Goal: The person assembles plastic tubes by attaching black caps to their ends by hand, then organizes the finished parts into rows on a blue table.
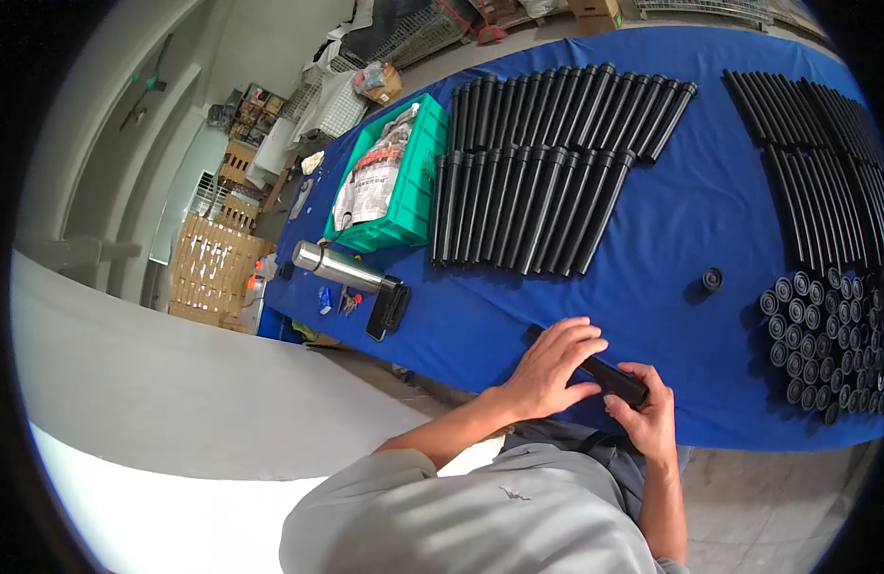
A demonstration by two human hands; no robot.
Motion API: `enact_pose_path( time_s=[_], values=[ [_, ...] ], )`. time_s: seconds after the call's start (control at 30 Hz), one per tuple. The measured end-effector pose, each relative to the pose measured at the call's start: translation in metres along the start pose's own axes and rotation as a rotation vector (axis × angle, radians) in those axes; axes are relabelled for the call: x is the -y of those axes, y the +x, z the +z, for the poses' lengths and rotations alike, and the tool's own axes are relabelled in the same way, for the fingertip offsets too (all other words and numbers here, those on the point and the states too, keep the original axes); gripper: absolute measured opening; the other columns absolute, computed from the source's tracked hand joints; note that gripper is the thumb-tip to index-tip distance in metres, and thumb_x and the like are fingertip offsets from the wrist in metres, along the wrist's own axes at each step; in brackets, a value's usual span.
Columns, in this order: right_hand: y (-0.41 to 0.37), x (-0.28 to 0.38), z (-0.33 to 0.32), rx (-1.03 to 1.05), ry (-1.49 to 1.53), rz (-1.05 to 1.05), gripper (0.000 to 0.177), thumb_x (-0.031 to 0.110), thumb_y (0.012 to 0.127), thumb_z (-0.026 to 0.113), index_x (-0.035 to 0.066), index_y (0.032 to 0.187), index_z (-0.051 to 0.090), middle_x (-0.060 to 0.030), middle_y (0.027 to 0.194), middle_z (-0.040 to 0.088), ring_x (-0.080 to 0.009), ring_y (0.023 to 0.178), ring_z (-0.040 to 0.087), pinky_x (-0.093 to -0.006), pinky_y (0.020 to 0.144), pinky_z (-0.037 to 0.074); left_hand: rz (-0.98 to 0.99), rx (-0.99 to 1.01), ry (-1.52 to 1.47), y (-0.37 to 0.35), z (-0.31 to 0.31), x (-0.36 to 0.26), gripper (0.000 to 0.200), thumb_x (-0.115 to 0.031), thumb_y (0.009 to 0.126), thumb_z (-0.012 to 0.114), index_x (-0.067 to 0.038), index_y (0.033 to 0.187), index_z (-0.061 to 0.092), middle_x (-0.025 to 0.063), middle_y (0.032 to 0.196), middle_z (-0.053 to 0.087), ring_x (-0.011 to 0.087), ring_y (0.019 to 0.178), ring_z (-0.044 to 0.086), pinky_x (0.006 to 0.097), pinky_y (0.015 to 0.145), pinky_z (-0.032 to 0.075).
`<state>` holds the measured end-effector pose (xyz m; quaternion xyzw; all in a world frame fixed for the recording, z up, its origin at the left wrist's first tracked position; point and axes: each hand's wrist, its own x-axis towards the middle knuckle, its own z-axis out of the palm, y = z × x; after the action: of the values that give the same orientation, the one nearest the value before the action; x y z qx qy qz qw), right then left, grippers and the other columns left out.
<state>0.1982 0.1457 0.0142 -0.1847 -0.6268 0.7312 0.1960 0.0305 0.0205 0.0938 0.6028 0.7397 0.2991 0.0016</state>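
Note:
A black tube [607, 376] lies slanted across the front edge of the blue tablecloth, close to my body. My left hand [555, 368] rests over its upper left part, fingers spread along it and the thumb at its near side. At the tube's lower right end, my right hand [648, 411] grips it between the thumb and curled fingers. Part of the tube is hidden under my left hand. One round black cap [712, 279] stands alone to the right, beyond my right hand.
Two rows of black tubes [528, 206] lie at the back. Thinner black rods [813, 206] and several round caps [815, 344] are at the right. A green crate [410, 206], a steel flask [339, 267] and a black phone [388, 308] sit on the left of the blue cloth [691, 225].

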Motion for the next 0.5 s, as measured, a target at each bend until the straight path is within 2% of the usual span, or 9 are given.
enact_pose_path(
  time_s=[0.03,0.13,0.17,0.2,0.27,0.37,0.47,0.5],
  values=[
    [0.000,-0.002,0.001,0.009,0.024,0.002,0.038,0.001,0.086,0.077,0.000,0.122,0.065,-0.0062,0.081,0.074,-0.0144,0.071,0.071,-0.0277,0.066,0.054,0.003,0.022,-0.013,0.001,0.007,0.007,0.057,-0.010,0.070,0.090,-0.007,0.120,0.064,0.0106,0.107,0.070,0.0353,0.103,0.069,0.0500,0.102,0.052],
    [-0.001,0.000,0.000,0.013,0.083,0.006,0.040,0.002,0.087,0.077,0.001,0.125,0.065,-0.0055,0.080,0.073,-0.0143,0.068,0.069,-0.0282,0.065,0.054,-0.143,0.212,-0.116,-0.008,0.017,0.025,0.053,-0.010,0.070,0.090,-0.008,0.116,0.064,0.0097,0.104,0.071,0.0330,0.099,0.069,0.0464,0.093,0.053],
    [0.000,0.003,0.000,0.019,0.099,-0.007,0.041,0.003,0.087,0.077,0.001,0.126,0.065,-0.0052,0.079,0.072,-0.0145,0.066,0.068,-0.0287,0.064,0.053,-0.146,0.235,-0.106,-0.005,0.014,0.023,0.049,-0.010,0.071,0.090,-0.008,0.113,0.064,0.0097,0.101,0.071,0.0326,0.093,0.069,0.0435,0.083,0.054],
    [0.001,0.005,-0.002,0.018,0.116,-0.016,0.041,0.004,0.087,0.077,0.001,0.127,0.066,-0.0049,0.077,0.072,-0.0147,0.064,0.067,-0.0292,0.063,0.053,-0.212,0.316,-0.162,-0.003,0.009,0.023,0.043,-0.009,0.075,0.089,-0.007,0.110,0.065,0.0100,0.098,0.072,0.0290,0.088,0.072,0.0396,0.079,0.057],
    [0.001,0.008,-0.012,0.074,0.032,-0.096,0.046,0.009,0.088,0.077,0.004,0.132,0.066,-0.0042,0.074,0.068,-0.0164,0.060,0.063,-0.0316,0.059,0.050,-0.316,0.396,-0.280,-0.001,0.002,0.020,0.038,-0.008,0.077,0.089,-0.005,0.107,0.066,0.0097,0.096,0.074,0.0239,0.086,0.074,0.0353,0.078,0.058],
    [-0.001,0.007,-0.012,0.082,0.099,-0.124,0.050,0.014,0.089,0.078,0.008,0.137,0.067,-0.0053,0.077,0.068,-0.0159,0.062,0.062,-0.0330,0.058,0.048,-0.445,0.532,-0.357,0.000,-0.009,0.016,0.034,-0.008,0.078,0.088,-0.001,0.104,0.068,0.0083,0.098,0.074,0.0225,0.089,0.074,0.0338,0.083,0.058],
    [0.001,0.005,-0.015,0.102,0.093,-0.173,0.049,0.017,0.089,0.079,0.008,0.136,0.069,-0.0065,0.084,0.070,-0.0151,0.064,0.063,-0.0318,0.060,0.049,-0.362,0.568,-0.381,0.004,-0.016,0.019,0.034,-0.011,0.078,0.089,0.001,0.104,0.070,0.0097,0.103,0.073,0.0224,0.093,0.071,0.0344,0.086,0.056],
    [0.001,0.004,-0.013,0.092,0.123,-0.172,0.048,0.018,0.089,0.079,0.007,0.135,0.069,-0.0065,0.084,0.071,-0.0151,0.064,0.063,-0.0317,0.060,0.050,-0.360,0.589,-0.417,0.005,-0.018,0.019,0.034,-0.012,0.082,0.087,0.002,0.109,0.072,0.0110,0.107,0.070,0.0249,0.096,0.071,0.0363,0.085,0.056]
  ],
)
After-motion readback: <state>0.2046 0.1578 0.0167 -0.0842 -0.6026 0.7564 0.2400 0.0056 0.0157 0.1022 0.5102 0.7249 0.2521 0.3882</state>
